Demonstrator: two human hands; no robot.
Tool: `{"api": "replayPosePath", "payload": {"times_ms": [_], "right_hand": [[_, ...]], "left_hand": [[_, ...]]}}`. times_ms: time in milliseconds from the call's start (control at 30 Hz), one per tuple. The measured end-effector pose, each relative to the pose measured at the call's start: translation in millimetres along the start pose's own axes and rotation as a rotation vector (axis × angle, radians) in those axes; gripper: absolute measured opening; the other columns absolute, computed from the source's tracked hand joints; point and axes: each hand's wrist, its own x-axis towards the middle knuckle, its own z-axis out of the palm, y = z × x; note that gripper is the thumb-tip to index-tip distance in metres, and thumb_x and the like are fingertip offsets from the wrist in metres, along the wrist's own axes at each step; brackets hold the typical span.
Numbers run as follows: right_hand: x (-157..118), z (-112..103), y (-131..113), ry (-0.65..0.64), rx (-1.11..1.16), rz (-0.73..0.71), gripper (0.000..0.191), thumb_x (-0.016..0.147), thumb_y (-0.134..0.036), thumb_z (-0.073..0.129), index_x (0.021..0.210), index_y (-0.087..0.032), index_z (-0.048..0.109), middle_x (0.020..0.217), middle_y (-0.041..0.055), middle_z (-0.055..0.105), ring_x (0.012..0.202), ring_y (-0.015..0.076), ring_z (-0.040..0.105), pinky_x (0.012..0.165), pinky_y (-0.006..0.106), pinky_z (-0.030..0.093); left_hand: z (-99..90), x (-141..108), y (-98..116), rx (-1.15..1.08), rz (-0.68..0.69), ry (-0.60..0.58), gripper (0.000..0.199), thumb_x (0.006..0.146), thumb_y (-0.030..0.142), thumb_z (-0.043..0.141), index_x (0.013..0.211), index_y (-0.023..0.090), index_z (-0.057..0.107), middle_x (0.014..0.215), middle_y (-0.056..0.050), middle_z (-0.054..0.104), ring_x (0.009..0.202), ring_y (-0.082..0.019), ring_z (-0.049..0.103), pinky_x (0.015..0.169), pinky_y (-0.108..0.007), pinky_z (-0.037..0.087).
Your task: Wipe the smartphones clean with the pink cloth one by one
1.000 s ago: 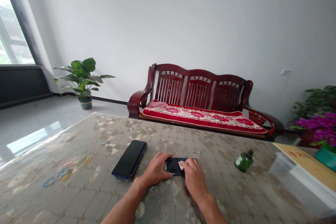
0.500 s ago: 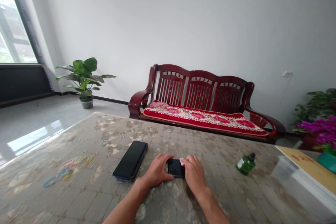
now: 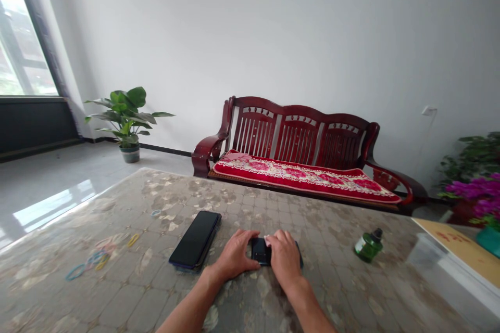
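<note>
A dark smartphone lies flat on the patterned tablecloth, what looks like its camera block showing between my hands. My left hand grips its left end, thumb at the near edge and fingers at the far edge. Over the phone's middle, my right hand is closed on a small white wad, perhaps tissue or cloth, pressed to the surface. Most of the wad is hidden under the fingers. The phone's right end shows beyond my right hand. Left of my left hand lies another dark phone, seemingly on top of something similar.
Coloured rubber bands lie at the table's left. A green bottle with a black cap stands to the right. Beyond it is a clear box with a tan lid, beside purple flowers. A red wooden bench is behind the table.
My right hand has slid left along the phone with the white wad, uncovering the phone's right end. The left hand keeps its hold. The view has shifted slightly.
</note>
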Motion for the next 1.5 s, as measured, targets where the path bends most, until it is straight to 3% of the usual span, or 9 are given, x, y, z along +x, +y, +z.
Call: {"api": "replayPosePath", "payload": {"times_ms": [100,300,367,600,833,933,1100,1333,1500], "right_hand": [[-4,-1,-12,-0.019,0.034,-0.041,0.028,0.094,-0.012,0.049,0.086,-0.027,0.071,0.087,0.0024,0.065,0.087,0.0204,0.054,0.076,0.030,0.036],[-12,-13,33,0.002,-0.054,0.046,0.032,0.093,-0.011,0.048,0.090,-0.029,0.074,0.088,0.0042,0.066,0.086,0.0223,0.054,0.075,0.032,0.036],[-13,-14,37,-0.001,-0.083,0.072,0.033,0.092,-0.010,0.047,0.089,-0.028,0.074,0.087,0.0046,0.066,0.085,0.0225,0.054,0.075,0.032,0.035],[-26,-10,0,-0.044,0.040,-0.055,0.028,0.097,-0.015,0.047,0.096,-0.029,0.072,0.092,0.0018,0.065,0.090,0.0195,0.053,0.079,0.029,0.036],[-29,-26,29,-0.063,-0.025,0.061,0.032,0.096,-0.012,0.047,0.099,-0.029,0.074,0.092,0.0035,0.065,0.089,0.0207,0.053,0.079,0.031,0.036],[-30,-23,21,-0.065,-0.024,0.070,0.031,0.096,-0.012,0.046,0.096,-0.027,0.074,0.092,0.0041,0.065,0.090,0.0207,0.053,0.078,0.030,0.036],[-35,-19,-7,-0.068,0.030,-0.033,0.029,0.098,-0.016,0.047,0.101,-0.031,0.072,0.093,0.0019,0.064,0.091,0.0192,0.053,0.079,0.030,0.036],[-41,-37,26,-0.086,-0.044,0.058,0.031,0.095,-0.011,0.047,0.098,-0.028,0.074,0.091,0.0032,0.065,0.088,0.0205,0.053,0.079,0.031,0.036],[-41,-25,7,-0.061,-0.038,0.020,0.030,0.097,-0.013,0.046,0.098,-0.027,0.072,0.091,0.0036,0.064,0.090,0.0208,0.053,0.078,0.031,0.035]], "left_hand": [[0.1,0,1,-0.003,0.004,0.001,0.067,0.056,0.021,0.080,0.120,0.022,0.060,0.114,-0.006,0.067,0.107,-0.029,0.059,0.094,-0.037,0.047],[-1.0,-1,3,0.011,0.002,0.006,0.065,0.057,0.021,0.078,0.119,0.021,0.059,0.113,-0.006,0.067,0.107,-0.029,0.060,0.094,-0.037,0.047],[-0.5,-1,3,0.014,0.008,0.008,0.064,0.057,0.021,0.077,0.119,0.021,0.059,0.113,-0.006,0.067,0.107,-0.029,0.060,0.094,-0.037,0.047],[1.7,-1,0,0.014,0.032,0.030,0.063,0.059,0.022,0.075,0.120,0.021,0.058,0.114,-0.007,0.067,0.108,-0.029,0.060,0.094,-0.036,0.047],[2.3,-2,-2,0.031,0.080,0.050,0.060,0.061,0.020,0.074,0.119,0.021,0.059,0.112,-0.006,0.068,0.107,-0.027,0.059,0.094,-0.035,0.046],[2.0,-1,-2,0.034,0.078,0.050,0.059,0.062,0.019,0.074,0.119,0.020,0.058,0.113,-0.006,0.067,0.107,-0.027,0.059,0.094,-0.035,0.046],[0.6,-1,0,0.036,0.070,0.038,0.058,0.062,0.019,0.073,0.118,0.018,0.058,0.113,-0.007,0.067,0.108,-0.027,0.058,0.095,-0.036,0.045],[-0.3,-1,2,0.046,0.062,0.030,0.058,0.062,0.019,0.073,0.119,0.018,0.058,0.113,-0.007,0.068,0.108,-0.028,0.059,0.094,-0.036,0.046],[0.7,-1,1,0.044,0.073,0.042,0.058,0.062,0.018,0.073,0.118,0.018,0.058,0.112,-0.007,0.068,0.107,-0.028,0.059,0.094,-0.036,0.046]]}}
